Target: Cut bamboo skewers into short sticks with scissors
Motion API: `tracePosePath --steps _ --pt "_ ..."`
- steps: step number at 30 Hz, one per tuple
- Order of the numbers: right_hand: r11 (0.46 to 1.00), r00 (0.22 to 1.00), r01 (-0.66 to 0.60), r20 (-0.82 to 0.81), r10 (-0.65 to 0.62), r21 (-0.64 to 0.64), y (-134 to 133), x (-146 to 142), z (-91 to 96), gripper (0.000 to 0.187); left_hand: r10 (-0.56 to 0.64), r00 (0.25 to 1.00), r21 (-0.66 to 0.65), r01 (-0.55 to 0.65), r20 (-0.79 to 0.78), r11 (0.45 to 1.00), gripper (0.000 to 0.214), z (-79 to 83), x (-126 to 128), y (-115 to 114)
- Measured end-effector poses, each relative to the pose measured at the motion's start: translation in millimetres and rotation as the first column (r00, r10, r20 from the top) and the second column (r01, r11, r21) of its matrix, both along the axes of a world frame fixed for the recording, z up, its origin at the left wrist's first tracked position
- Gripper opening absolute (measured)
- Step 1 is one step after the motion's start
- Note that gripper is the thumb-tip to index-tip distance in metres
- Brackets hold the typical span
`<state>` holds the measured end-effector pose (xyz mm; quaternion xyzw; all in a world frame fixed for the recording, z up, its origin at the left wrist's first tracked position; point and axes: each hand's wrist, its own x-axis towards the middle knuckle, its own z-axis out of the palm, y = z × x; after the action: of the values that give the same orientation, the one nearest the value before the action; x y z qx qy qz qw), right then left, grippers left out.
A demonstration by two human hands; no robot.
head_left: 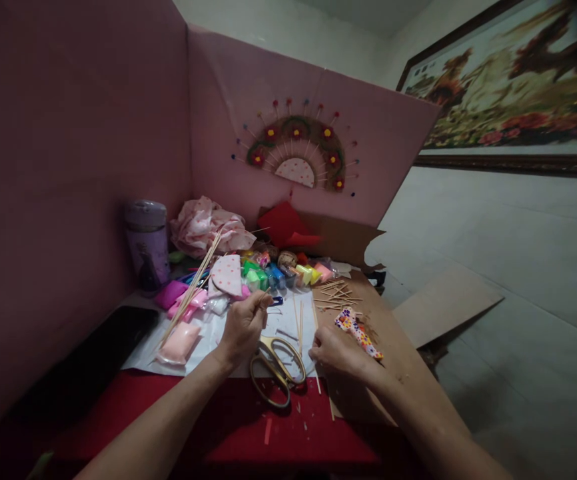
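My left hand point(245, 325) is raised over the white paper point(208, 347), its fingers closed. A small pale tip shows above the thumb, too small to name. My right hand point(337, 350) is closed too, at the edge where the paper meets the brown cardboard point(398, 373). Thin wooden sticks point(301, 327) lie by its fingertips; whether it grips one is hidden. Between the hands rest scissors point(277, 370) with gold handles. Right of my right hand is a flowered fabric piece point(358, 333), and behind it lie several short sticks point(336, 293).
Colourful clay packets point(263, 275), a dotted half-round piece point(226, 275) and a bundle of long sticks point(193, 287) crowd the back. A purple tumbler point(147, 247) stands left. Pink board walls point(218, 87) enclose the table; a decorated fan point(296, 150) hangs on one.
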<state>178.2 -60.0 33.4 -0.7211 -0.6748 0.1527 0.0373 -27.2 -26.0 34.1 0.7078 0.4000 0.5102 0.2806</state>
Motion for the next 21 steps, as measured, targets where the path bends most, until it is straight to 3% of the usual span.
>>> tracePosePath --steps 4,6,9,12,16,21 --pt "0.998 0.995 0.008 -0.098 -0.013 -0.057 -0.4 0.0 -2.0 0.013 0.023 0.993 0.080 -0.014 -0.113 0.997 0.029 -3.3 -0.2 1.1" --pt "1.000 0.994 0.006 -0.107 -0.007 -0.009 -3.9 1.8 0.8 0.016 0.030 0.986 0.100 -0.014 -0.164 0.995 0.028 -3.2 -0.6 1.0" --pt "0.997 0.999 -0.017 -0.050 0.020 0.071 -16.8 3.5 2.7 0.021 0.032 0.977 0.114 -0.008 -0.212 0.993 0.030 -1.0 -0.8 -0.6" --pt "0.999 0.999 -0.037 -0.013 0.037 0.016 -34.9 -0.1 -0.9 0.024 0.034 0.969 0.122 -0.004 -0.245 0.992 0.030 1.0 0.1 -2.4" --pt "0.998 0.999 -0.040 -0.035 0.042 0.041 -51.8 -10.2 -5.5 0.011 0.051 0.957 0.163 -0.004 -0.286 0.987 0.031 0.4 1.4 -2.7" --pt "0.995 0.992 -0.066 0.112 0.058 0.069 -57.5 -18.4 -4.0 0.015 0.071 0.949 0.198 -0.009 -0.306 0.980 0.032 -3.1 0.6 -0.8"
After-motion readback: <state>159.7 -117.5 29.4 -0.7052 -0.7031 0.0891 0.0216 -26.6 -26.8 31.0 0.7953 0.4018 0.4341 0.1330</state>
